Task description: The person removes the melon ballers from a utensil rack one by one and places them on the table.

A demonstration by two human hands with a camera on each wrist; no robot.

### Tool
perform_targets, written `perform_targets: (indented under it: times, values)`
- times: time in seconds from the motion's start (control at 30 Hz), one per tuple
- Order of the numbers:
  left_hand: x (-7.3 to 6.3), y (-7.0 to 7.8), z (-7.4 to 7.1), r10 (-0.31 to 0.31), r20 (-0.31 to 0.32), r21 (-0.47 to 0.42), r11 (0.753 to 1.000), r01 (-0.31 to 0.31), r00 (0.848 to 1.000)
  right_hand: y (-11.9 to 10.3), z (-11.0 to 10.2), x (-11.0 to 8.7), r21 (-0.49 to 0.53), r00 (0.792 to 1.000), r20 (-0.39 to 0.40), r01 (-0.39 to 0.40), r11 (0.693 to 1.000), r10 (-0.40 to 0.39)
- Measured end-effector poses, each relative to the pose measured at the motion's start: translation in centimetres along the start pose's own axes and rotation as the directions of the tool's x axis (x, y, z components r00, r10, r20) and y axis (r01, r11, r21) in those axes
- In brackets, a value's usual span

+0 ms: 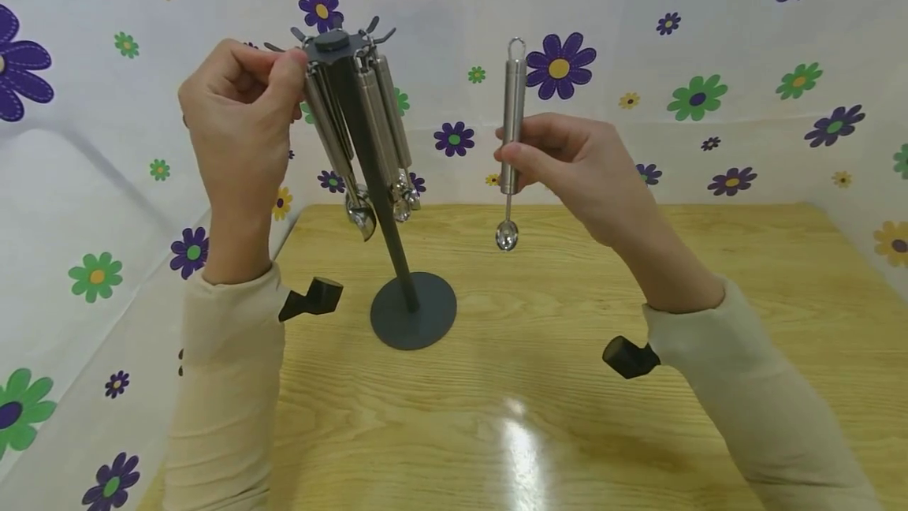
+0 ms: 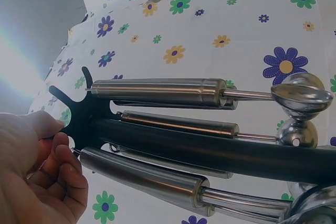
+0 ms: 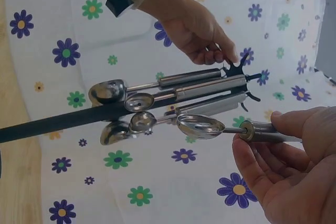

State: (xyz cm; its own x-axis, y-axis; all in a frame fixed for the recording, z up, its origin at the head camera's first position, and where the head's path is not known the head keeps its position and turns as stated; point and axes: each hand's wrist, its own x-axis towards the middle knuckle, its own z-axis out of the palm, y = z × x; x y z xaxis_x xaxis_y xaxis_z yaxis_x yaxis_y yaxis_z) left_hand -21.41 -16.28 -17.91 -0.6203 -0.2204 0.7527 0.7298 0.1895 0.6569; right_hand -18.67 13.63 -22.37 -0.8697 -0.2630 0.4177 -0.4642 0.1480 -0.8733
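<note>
My right hand pinches a steel melon baller by its thick handle, the wire loop up and the small shiny bowl down. It hangs in the air to the right of a dark grey utensil stand. At the stand's top, my left hand pinches one of the hooks between thumb and forefinger. Several steel scoops hang from the other hooks by their loops, bowls downward. The stand looks tilted in the head view, its round base down on the table.
A wood-grain table lies below, shiny from a light reflection near its front. White cloth with purple, green and yellow flowers rises behind it and along the left side. A black wrist camera juts inward from the right sleeve.
</note>
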Motion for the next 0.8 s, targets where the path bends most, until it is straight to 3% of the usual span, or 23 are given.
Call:
perform_targets:
  times: [0.1,0.2,0.5,0.73,0.8]
  values:
    - [0.0,0.0,0.1,0.045,0.007,0.016,0.999,-0.045,0.999,0.7,-0.9,-0.1,0.022,1.0,-0.021,-0.003,1.0,0.004]
    - [-0.1,0.0,0.2,0.033,0.002,0.005,0.999,-0.033,0.999,1.7,-1.5,-0.3,0.036,0.999,-0.037,-0.016,0.999,0.018]
    - [-0.1,0.1,-0.2,-0.069,-0.019,-0.088,0.994,0.067,0.997,5.6,-2.0,-0.6,0.096,0.989,-0.026,-0.14,0.986,0.143]
    - [-0.1,-0.4,-0.1,0.095,0.019,0.011,0.995,-0.095,0.995,8.4,-1.4,-1.2,0.084,0.97,0.009,-0.243,0.966,0.243]
    - [-0.1,-0.5,-0.1,0.092,0.019,0.009,0.996,-0.092,0.996,9.4,-1.3,-1.2,0.067,0.964,0.032,-0.267,0.961,0.266]
